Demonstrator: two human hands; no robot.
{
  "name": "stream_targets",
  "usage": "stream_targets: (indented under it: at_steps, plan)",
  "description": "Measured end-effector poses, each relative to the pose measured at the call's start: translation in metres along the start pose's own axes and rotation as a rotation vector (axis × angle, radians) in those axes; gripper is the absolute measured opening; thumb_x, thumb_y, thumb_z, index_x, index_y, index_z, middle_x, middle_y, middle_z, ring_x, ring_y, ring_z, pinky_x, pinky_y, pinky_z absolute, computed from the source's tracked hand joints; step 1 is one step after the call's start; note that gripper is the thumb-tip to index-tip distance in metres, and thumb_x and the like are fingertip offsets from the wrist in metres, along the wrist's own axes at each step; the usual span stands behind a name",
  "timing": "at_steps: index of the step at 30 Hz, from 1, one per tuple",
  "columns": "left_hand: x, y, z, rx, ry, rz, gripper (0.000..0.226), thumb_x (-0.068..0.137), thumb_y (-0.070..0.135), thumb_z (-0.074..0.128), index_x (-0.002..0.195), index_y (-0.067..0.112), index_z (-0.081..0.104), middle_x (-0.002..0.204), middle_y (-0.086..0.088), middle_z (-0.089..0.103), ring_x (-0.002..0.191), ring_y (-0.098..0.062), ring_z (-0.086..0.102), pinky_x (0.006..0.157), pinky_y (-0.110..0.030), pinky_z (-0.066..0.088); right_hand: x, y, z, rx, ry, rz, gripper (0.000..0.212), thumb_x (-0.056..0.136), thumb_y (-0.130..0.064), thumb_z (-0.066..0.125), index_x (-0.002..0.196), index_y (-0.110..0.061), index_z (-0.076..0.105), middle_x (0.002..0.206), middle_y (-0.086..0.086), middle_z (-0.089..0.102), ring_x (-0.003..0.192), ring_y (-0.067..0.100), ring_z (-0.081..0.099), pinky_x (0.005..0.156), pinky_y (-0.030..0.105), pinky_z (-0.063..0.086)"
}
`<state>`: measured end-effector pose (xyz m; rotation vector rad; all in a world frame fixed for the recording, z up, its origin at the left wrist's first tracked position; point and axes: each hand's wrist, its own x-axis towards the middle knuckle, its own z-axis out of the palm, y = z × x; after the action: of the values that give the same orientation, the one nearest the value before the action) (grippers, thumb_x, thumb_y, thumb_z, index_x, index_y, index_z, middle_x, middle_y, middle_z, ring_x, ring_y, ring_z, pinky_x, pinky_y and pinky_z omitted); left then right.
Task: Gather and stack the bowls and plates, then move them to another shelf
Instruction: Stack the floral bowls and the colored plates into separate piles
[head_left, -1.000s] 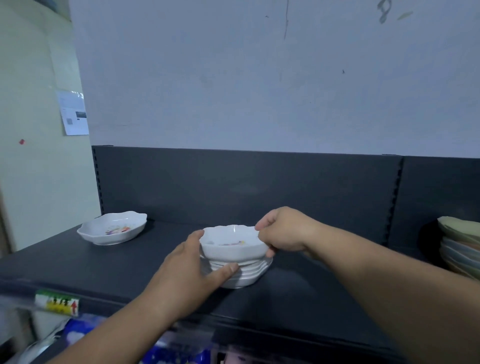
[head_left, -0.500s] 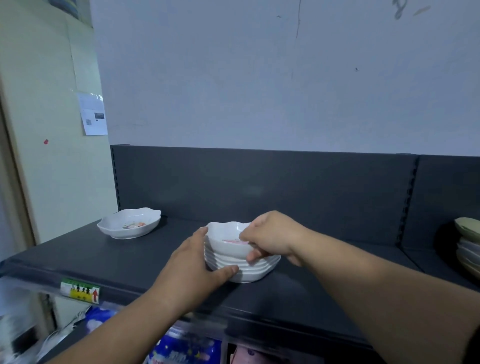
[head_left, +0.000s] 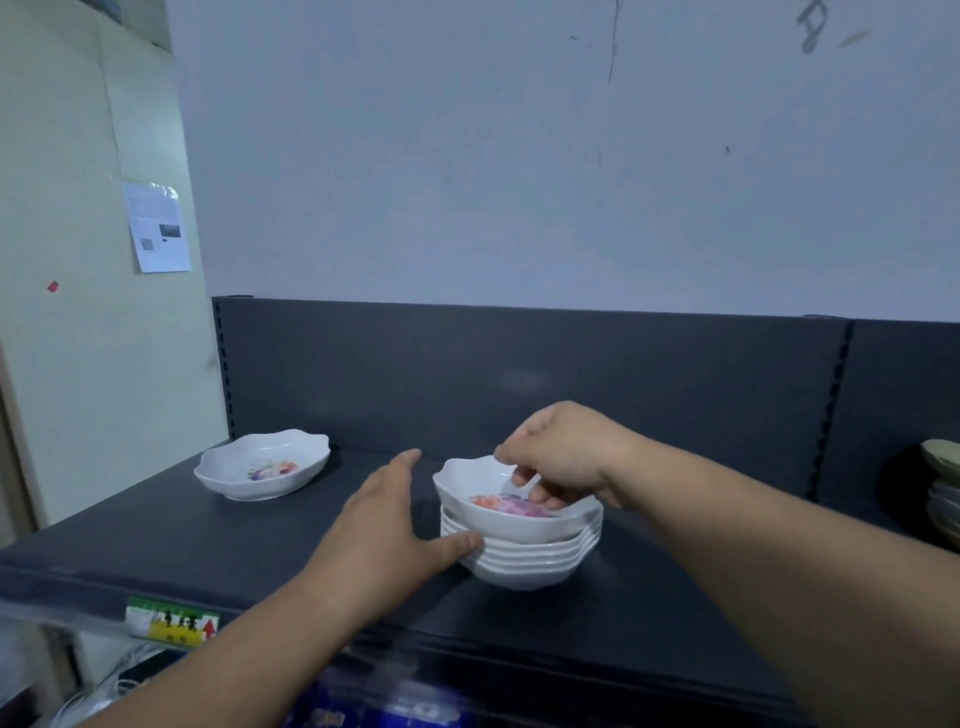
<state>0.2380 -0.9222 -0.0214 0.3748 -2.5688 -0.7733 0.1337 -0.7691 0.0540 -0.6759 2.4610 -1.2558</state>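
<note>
Left hand (head_left: 384, 525) held flat, fingers straight, right of lone white scalloped floral bowl (head_left: 262, 465), thumb pressed to stack of white scalloped ceramic bowls (head_left: 524, 558) mid dark grey shelf (head_left: 156, 540) | top bowl (head_left: 488, 519) pinched at rim by right hand (head_left: 561, 452) | scallops to be aligned before release.

Dark shelf (head_left: 156, 530) carries: single white bowl (head_left: 263, 464) at left; bowl stack (head_left: 524, 545) centre; plate pile (head_left: 943, 491) at right edge.

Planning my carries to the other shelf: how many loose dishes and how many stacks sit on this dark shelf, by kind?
loose white bowl: 1
stack of white bowls: 1
stack of pale dishes, partly cut off at the right edge: 1
Total: 3
</note>
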Motion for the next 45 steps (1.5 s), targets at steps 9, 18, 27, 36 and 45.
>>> stream_targets:
  at_steps: [9,18,27,36,45]
  plan:
    - [0.016,-0.071,-0.051,-0.028,0.079,-0.050,0.102,0.067,0.060,0.073,0.149,0.025,0.022,0.152,0.004,0.033,0.138,-0.012,0.033,0.111,-0.029,0.032,0.042,-0.054,0.067,-0.085,0.033,-0.083,0.025,0.085,-0.017,0.061,0.100,0.001,0.070,0.075,0.004,0.063,0.062,0.017,0.059,0.058,0.026,0.049]
    - [0.047,-0.179,-0.098,0.035,0.162,-0.228,0.097,0.061,0.065,0.071,0.143,0.026,0.035,0.143,0.003,0.045,0.128,-0.019,0.047,0.101,-0.041,0.045,0.108,-0.094,0.153,-0.293,0.044,-0.099,0.029,0.081,-0.024,0.065,0.105,-0.008,0.072,0.108,0.013,0.072,0.079,0.020,0.062,0.092,0.041,0.055]
    - [0.089,-0.241,-0.100,0.064,0.119,-0.309,0.093,0.052,0.073,0.063,0.129,0.025,0.045,0.129,0.002,0.051,0.119,-0.021,0.049,0.093,-0.042,0.048,0.166,-0.090,0.212,-0.385,-0.002,-0.008,0.055,0.087,-0.029,0.060,0.140,-0.021,0.048,0.137,-0.001,0.053,0.121,0.020,0.054,0.091,0.027,0.045]
    - [0.092,-0.242,-0.101,-0.038,0.022,-0.345,0.092,0.072,0.057,0.071,0.145,0.026,0.025,0.141,0.001,0.047,0.124,-0.020,0.049,0.086,-0.025,0.039,0.195,-0.084,0.239,-0.360,0.014,0.028,0.061,0.086,-0.014,0.056,0.145,-0.021,0.042,0.139,0.001,0.051,0.119,0.021,0.056,0.094,0.027,0.050]
    - [0.078,-0.209,-0.109,-0.133,0.127,-0.214,0.092,0.069,0.053,0.076,0.144,0.029,0.029,0.140,0.008,0.047,0.112,-0.010,0.051,0.084,-0.024,0.039,0.187,-0.086,0.210,-0.049,0.005,0.094,0.022,0.081,-0.003,0.048,0.093,-0.016,0.062,0.070,0.006,0.065,0.081,0.029,0.075,0.073,0.036,0.060]
